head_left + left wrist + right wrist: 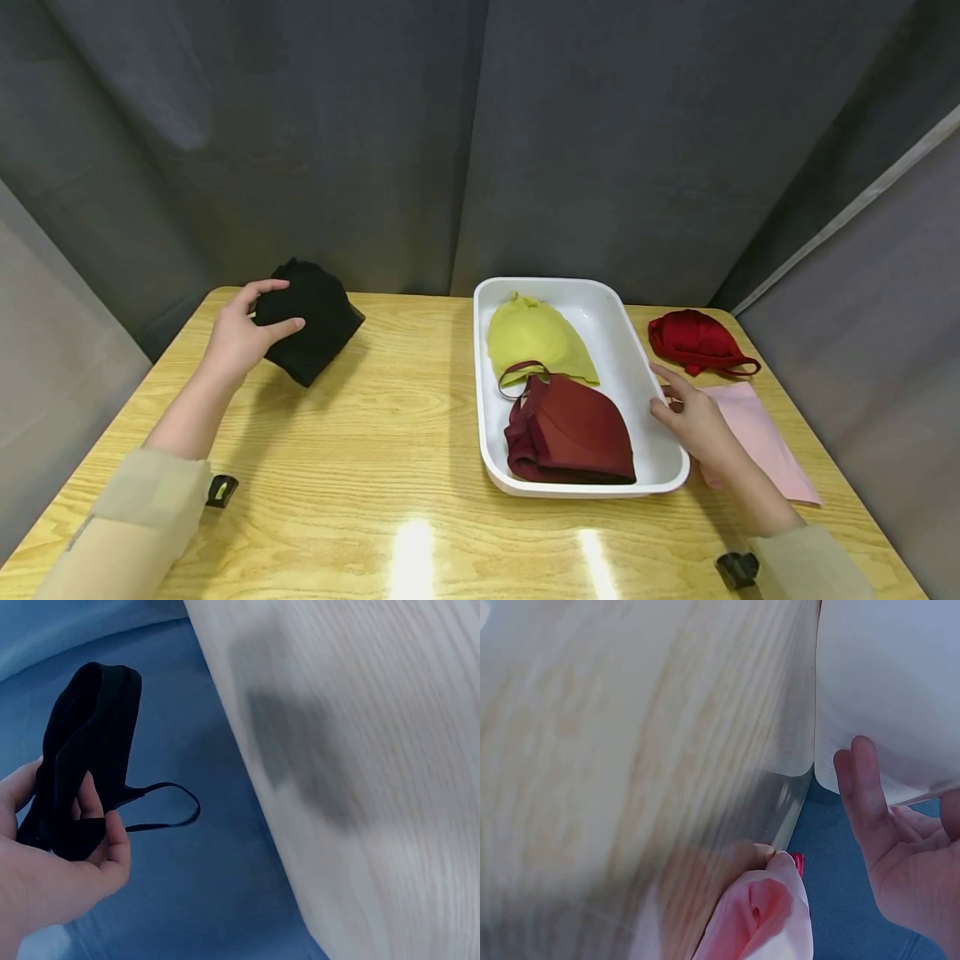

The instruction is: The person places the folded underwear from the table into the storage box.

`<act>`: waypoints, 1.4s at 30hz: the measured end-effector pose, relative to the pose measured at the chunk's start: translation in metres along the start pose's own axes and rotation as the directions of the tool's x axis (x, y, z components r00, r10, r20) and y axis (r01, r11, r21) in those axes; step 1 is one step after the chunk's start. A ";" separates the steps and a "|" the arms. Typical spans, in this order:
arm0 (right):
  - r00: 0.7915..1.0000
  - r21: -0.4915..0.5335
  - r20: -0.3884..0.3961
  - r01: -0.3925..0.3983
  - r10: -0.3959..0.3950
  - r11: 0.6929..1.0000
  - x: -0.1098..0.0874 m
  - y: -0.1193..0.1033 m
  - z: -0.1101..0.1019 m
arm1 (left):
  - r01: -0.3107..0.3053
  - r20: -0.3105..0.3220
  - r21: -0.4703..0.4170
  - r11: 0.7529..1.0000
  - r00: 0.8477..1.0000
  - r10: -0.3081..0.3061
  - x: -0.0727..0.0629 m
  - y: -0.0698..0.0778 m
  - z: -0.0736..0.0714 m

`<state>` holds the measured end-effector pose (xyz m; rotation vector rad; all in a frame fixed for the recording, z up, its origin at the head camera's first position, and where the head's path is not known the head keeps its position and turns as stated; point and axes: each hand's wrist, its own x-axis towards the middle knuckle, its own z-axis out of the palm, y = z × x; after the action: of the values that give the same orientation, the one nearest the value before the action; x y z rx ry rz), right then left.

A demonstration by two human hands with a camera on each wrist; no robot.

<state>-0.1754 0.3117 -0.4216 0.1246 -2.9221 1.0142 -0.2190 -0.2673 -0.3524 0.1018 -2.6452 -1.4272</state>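
My left hand [238, 333] holds a folded black bra [318, 321] in the air over the table's far left, fingers and thumb pinching its edge. A thin strap loop hangs off the black bra [94, 739] in the left wrist view. My right hand [697, 421] is at the right side of a white tray [671, 462], fingertips right at the rim. From the right wrist, extended fingers [866, 787] lie along the tray's outer wall. Inside the tray, a yellow-green bra [536, 337] lies behind a dark red bra [581, 429] with a looped strap.
Right of the tray, a bright red bra [693, 337] lies at the back, with a folded pink cloth item [765, 442] in front of it. Grey curtains [337, 150] stand behind the wooden table [375, 425]. Small black devices [221, 490] sit at both sleeve cuffs.
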 end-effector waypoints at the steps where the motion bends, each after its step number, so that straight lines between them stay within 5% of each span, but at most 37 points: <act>1: 1.000 0.000 -0.003 0.004 -0.004 1.000 0.000 0.000 0.000 | -0.001 -0.002 -0.003 1.000 1.000 0.001 -0.002 0.002 -0.001; 30: 1.000 0.042 -0.003 -0.007 0.007 0.999 0.000 -0.001 0.002 | -0.081 -0.116 -0.091 0.993 0.991 0.070 -0.041 0.054 0.001; 42: 1.000 0.037 -0.001 -0.010 0.010 0.999 -0.001 -0.001 0.001 | -0.173 -0.207 -0.225 0.959 0.970 0.127 -0.051 0.074 0.016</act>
<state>-0.1745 0.3105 -0.4221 0.1103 -2.9062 1.0701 -0.1709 -0.2077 -0.3038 0.0101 -2.2569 -1.5872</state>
